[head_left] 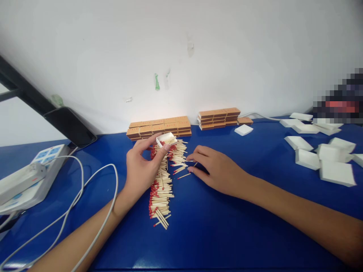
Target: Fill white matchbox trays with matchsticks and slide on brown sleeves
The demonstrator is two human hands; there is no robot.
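My left hand grips a small white matchbox tray between thumb and fingers, tilted above a long pile of red-headed matches. Some matches lie inside the tray. To the right of the pile, my right hand is curled low over the table, thumb and fingertips close together around a match. A few loose matches lie by its thumb tip. The lower fingers of my left hand are partly hidden behind the tray.
Stacked brown matchboxes and a second stack stand along the wall. One white tray lies before them; several more white trays are scattered at right. At left are a power strip, white cables and a black phone-like slab.
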